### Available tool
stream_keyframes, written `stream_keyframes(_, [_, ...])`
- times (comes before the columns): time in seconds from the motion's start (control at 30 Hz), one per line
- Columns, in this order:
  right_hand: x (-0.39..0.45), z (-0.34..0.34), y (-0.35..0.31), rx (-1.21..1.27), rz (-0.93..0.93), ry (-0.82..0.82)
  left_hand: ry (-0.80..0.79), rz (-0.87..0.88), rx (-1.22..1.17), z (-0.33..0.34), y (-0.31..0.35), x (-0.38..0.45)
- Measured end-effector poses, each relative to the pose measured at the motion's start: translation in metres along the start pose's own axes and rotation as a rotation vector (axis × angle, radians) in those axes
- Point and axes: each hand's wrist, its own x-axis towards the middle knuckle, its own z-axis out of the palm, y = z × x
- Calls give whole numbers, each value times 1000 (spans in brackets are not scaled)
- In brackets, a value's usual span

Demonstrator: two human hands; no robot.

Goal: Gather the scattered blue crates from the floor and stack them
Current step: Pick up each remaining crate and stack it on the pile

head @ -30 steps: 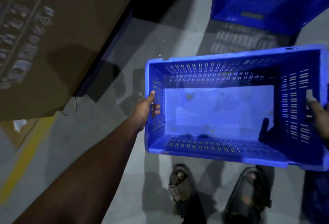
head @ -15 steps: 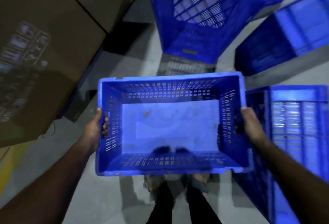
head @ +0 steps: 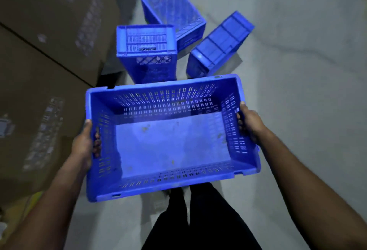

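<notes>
While held clear above bare floor (head: 297, 110), blue crate (head: 168, 150), end rims in both hands' clenched fingers (head: 97, 140).

A pale grey concrete floor (head: 297, 71) fills the right side, marked by faint cracks and scuffs. Large brown cardboard boxes (head: 49, 71) with blurred printed labels stack along the left. The light is dim and cool.

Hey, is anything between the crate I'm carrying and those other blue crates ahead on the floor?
Nothing visible. The carried crate is held by both hands, and only bare floor shows toward the three crates. Cardboard boxes stand off to the left.
</notes>
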Motion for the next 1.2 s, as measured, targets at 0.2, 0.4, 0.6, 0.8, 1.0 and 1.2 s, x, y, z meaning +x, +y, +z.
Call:
stream_keyframes(0.2, [-103, -81, 36, 183, 15, 100, -229, 35, 125, 35, 18, -59])
stream_keyframes(0.4, [-158, -169, 104, 364, 76, 172, -429, -33, 300, 112, 14, -113])
stream_keyframes(0.6, [-188, -295, 188, 556, 167, 223, -613, -93, 448, 250, -6, -176])
stream_keyframes(0.8, [-215, -435, 257, 664, 219, 325, -739, -66, 596, 424, -45, -258])
stream_keyframes(1.0, [-216, -565, 258, 674, 209, 464, -784, -13, 632, 557, -60, -318])
stream_keyframes(1.2, [-167, -639, 222, 652, 196, 514, -748, 57, 646, 649, -29, -337])
